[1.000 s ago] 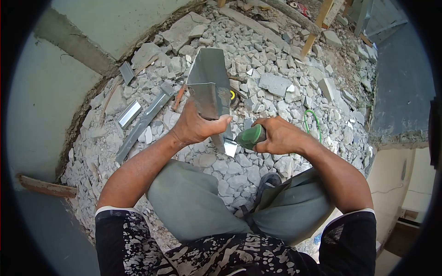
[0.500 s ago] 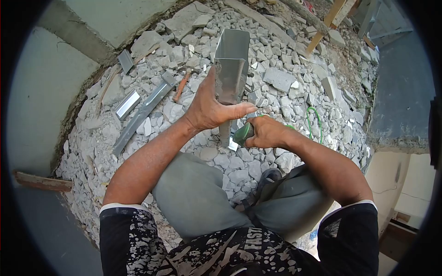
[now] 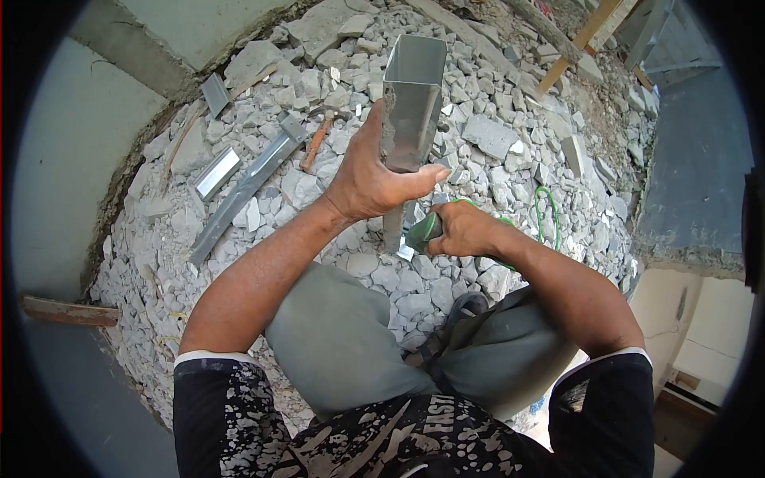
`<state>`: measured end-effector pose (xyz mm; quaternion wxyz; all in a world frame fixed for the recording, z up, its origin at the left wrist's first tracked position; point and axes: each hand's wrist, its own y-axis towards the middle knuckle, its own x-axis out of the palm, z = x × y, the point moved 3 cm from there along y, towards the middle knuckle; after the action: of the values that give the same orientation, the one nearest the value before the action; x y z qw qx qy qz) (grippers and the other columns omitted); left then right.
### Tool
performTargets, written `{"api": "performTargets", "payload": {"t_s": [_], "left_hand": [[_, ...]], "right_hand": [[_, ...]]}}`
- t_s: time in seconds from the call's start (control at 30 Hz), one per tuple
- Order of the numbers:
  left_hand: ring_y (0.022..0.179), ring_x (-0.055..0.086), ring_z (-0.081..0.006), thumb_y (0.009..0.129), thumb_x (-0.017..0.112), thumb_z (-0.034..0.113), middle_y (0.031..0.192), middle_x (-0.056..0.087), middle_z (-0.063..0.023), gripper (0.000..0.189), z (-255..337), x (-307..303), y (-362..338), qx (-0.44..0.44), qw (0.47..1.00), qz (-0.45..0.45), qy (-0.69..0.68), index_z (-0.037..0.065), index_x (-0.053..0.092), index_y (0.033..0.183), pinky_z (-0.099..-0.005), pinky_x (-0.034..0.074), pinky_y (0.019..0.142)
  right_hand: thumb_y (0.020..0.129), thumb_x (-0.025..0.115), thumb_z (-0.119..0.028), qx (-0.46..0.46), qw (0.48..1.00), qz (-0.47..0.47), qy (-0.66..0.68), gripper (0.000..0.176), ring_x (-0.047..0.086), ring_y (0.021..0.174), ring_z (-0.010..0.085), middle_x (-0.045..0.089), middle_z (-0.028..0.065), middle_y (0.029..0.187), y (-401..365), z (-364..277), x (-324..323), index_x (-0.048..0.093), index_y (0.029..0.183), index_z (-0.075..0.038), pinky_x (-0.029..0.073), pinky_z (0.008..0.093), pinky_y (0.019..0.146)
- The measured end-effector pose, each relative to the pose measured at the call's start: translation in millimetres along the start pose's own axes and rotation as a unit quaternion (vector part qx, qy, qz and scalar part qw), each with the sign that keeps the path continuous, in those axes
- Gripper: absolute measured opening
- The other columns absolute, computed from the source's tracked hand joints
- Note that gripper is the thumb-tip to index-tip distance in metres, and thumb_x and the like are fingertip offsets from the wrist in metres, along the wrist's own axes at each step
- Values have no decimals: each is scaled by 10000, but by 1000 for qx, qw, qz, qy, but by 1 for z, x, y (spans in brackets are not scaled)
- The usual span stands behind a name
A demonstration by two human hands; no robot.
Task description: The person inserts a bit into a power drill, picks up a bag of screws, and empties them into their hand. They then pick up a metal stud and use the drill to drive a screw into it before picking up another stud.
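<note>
In the head view, your left hand is gripping an upright, grey, box-shaped sheet-metal channel in front of your knees; your thumb is stretching across its lower part, other fingers mostly hidden, spread unclear. Your right hand is curling its fingers round a green-and-dark rounded tool handle, right beside the channel's lower end, tool type unclear. Change: the channel is sitting farther out from your knees than a second ago, uncovering the orange-handled claw hammer on the grey broken-concrete rubble. The bright bent metal flap is showing less, so both hands are probably working close together there. A long grey metal strip is lying left of the hammer, a thin green cord looping to the right
</note>
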<state>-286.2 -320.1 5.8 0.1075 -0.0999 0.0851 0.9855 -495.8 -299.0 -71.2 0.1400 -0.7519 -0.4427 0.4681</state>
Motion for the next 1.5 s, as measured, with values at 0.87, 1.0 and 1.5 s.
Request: {"api": "performTargets", "payload": {"t_s": [0.87, 1.0, 1.5], "left_hand": [[961, 653, -164, 779, 861, 202, 1067, 674, -74, 622, -35, -25, 2, 6, 992, 101, -77, -6, 578, 1293, -321, 554, 848], [949, 657, -168, 778, 861, 200, 1068, 677, -82, 594, -36, -26, -2, 21, 991, 108, -76, -7, 591, 1265, -331, 554, 842], [917, 657, -176, 773, 844, 200, 1032, 687, -79, 527, -35, -37, -5, 36, 993, 98, -60, 0, 618, 1204, -348, 551, 830]], "right_hand": [[815, 769, -310, 46, 989, -97, -97, 426, 741, 1013, 407, 759, 274, 1023, 38, -65, -23, 763, 993, 76, 579, 460, 920], [815, 770, -306, 63, 988, -100, -95, 424, 744, 1010, 403, 758, 276, 1031, 42, -66, -20, 762, 1000, 76, 580, 457, 922], [784, 775, -335, 47, 991, -62, -109, 446, 742, 978, 417, 755, 279, 976, 40, -61, -8, 757, 947, 80, 587, 468, 891]]}}
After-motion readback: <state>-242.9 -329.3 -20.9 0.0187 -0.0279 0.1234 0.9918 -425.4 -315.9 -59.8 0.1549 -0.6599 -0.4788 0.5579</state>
